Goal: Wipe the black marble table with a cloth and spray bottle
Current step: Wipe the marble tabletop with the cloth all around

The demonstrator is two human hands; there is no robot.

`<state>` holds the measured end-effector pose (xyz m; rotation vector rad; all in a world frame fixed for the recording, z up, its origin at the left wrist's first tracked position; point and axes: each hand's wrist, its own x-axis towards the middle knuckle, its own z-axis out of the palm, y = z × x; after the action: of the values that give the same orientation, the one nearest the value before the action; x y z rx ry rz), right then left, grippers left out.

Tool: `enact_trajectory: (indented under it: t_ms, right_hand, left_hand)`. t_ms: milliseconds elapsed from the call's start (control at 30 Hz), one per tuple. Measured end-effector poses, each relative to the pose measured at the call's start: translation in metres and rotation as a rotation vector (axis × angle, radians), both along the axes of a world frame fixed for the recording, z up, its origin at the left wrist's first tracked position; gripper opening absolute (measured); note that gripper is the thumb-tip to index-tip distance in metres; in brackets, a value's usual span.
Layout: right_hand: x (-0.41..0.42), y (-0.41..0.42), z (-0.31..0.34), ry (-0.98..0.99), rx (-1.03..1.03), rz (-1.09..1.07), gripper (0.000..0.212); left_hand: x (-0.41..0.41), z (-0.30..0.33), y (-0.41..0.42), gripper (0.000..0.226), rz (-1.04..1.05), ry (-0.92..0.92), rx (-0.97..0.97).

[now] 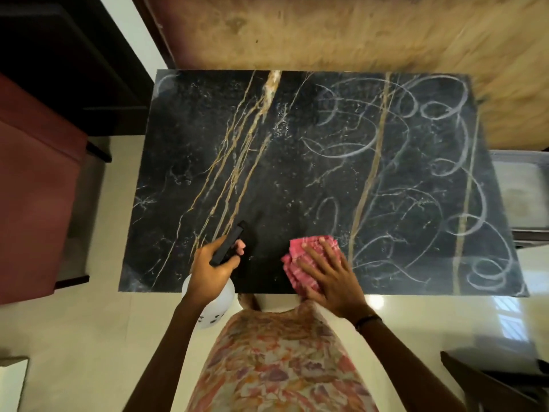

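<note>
Near the bottom centre of the frame, the right hand lies flat with straight fingers pressing a folded pink cloth onto the black marble surface. Left of it, the left hand has its grip clenched round the spray bottle, whose dark nozzle points up the frame over the slab. White chalk-like swirls cover the right half of the frame, not yet wiped. A dry cloth may only smear these marks; a bottle aimed left could wet the stone away from the swirls.
</note>
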<state>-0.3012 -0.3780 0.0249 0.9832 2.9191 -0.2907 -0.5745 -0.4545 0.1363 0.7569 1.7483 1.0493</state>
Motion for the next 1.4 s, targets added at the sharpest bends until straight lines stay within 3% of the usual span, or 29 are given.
enact_trajectory:
  t_ms: [200,400,567,833,933,1100,1233,1400]
  right_hand:
    - [-0.066,0.054,0.010,-0.013,-0.117,-0.247,0.063]
    - [-0.022,0.007,0.003,0.024,-0.111,0.098,0.060]
    - [0.074,0.023,0.001,-0.013,-0.023,0.134,0.064]
    - [0.014,0.077,0.010,-0.017,-0.143,-0.140,0.062]
    - [0.029,0.056,0.007,-0.011,-0.132,0.030,0.062]
    - [0.124,0.051,0.005,-0.015,-0.040,0.262,0.058]
    - [0.136,0.101,0.006,-0.055,-0.064,0.087,0.060]
    - [0.044,0.150,0.015,-0.021,-0.126,-0.163,0.062]
  left_hand:
    - [0.032,0.009,0.020,0.027,-0.016,0.026,-0.005]
    - [0.056,0.011,0.042,0.025,-0.002,0.019,-0.009]
    - [0.066,0.011,0.060,0.031,0.008,0.028,-0.023]
    - [0.086,0.008,0.081,0.025,0.020,0.079,-0.031]
    - [0.096,0.006,0.088,0.028,0.034,0.080,-0.031]
    - [0.109,0.005,0.100,0.028,0.035,0.062,-0.028]
    - [0.116,0.005,0.107,0.030,0.045,0.055,-0.026]
    - [0.118,0.007,0.116,0.024,0.029,0.064,-0.037]
